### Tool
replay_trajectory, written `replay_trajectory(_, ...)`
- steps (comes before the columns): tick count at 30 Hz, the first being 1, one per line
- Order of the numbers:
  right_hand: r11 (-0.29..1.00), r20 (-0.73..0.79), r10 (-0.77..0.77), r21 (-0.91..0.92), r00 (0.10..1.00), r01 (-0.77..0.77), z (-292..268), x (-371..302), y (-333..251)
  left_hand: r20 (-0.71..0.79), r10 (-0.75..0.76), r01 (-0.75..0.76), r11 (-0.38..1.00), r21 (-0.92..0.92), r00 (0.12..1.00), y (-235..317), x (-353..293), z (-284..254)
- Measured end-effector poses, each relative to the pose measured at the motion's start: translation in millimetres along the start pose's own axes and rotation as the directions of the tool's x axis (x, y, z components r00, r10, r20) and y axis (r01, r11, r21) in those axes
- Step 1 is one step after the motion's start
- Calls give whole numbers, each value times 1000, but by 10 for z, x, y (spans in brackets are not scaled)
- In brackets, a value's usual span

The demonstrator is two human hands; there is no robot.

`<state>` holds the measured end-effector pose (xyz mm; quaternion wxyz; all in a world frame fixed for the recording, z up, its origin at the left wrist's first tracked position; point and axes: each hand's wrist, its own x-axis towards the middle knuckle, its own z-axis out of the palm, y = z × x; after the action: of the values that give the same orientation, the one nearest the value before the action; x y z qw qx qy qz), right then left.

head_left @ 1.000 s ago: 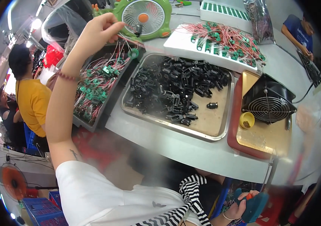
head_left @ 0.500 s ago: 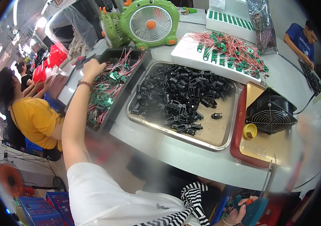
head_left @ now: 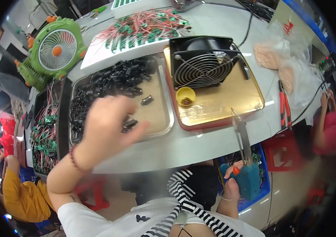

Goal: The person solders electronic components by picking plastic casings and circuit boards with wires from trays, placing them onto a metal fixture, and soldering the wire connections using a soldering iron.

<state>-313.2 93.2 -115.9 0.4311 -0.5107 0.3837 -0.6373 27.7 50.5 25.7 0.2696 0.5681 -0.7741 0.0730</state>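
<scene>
Our left hand (head_left: 110,126) is wide near the tray (head_left: 158,112); our right hand (head_left: 232,188) grips a tool (head_left: 249,182); our shirt (head_left: 83,221) bears print (head_left: 143,218).

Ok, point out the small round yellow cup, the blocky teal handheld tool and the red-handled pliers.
Yellow cup (head_left: 184,93): head view, inner wall.
Teal tool (head_left: 249,183): head view, body.
Red-handled pliers (head_left: 282,106): head view, left handle.

I have an open lane along the front strip of the table (head_left: 168,154), and the bare right side of the metal tray (head_left: 157,108) is reachable from my left hand (head_left: 110,122). The white foam block (head_left: 91,59) bars the back, the dark bin (head_left: 64,118) walls the left, the black fan (head_left: 203,73) stands rightward, and the teal tool's (head_left: 250,181) metal tip juts across the table's edge in my view.
</scene>
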Motion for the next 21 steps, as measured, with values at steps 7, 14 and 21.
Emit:
replay_trajectory(7,999,-62,-44,4,997,44,-250,-136,3,-10,89,-87,993,80,996,277,397,634)
replay_trajectory(14,989,-183,128,94,975,-113,-271,-94,-7,-68,70,-59,985,162,995,363,470,766)
replay_trajectory(21,1000,-108,10,-7,994,-11,-412,-109,173,-119,75,-68,995,66,990,381,433,550)
